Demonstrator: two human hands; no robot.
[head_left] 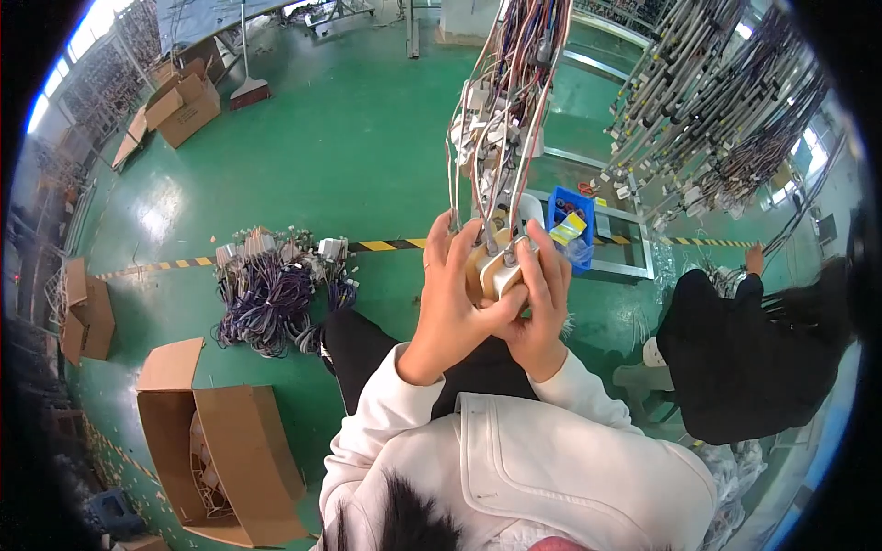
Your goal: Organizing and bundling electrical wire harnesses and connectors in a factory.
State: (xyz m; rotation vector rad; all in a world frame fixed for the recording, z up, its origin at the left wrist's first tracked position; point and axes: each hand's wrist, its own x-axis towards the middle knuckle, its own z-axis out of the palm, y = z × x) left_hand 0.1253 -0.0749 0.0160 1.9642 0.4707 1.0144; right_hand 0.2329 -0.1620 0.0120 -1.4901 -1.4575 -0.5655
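Observation:
My left hand (446, 294) and my right hand (540, 303) meet in front of me, closed around a cream-and-white rounded piece (501, 274). It looks like a plastic housing, but its exact kind is not clear. A grey cable end (491, 241) sits against its upper side, and thin wires run upward past my fingers. Just beyond my hands hangs a thick wire bundle (501, 129) with many white connectors. My right thumb presses on the piece's near side, and some fingertips are hidden behind it.
On the floor to the left lie coiled dark wire harnesses (271, 294). An opened cardboard box (243, 450) stands nearer. Ahead right are a blue bin (571, 225) and a metal frame (634, 248). More cables (726, 101) hang there. A person in black (744, 358) works at the right.

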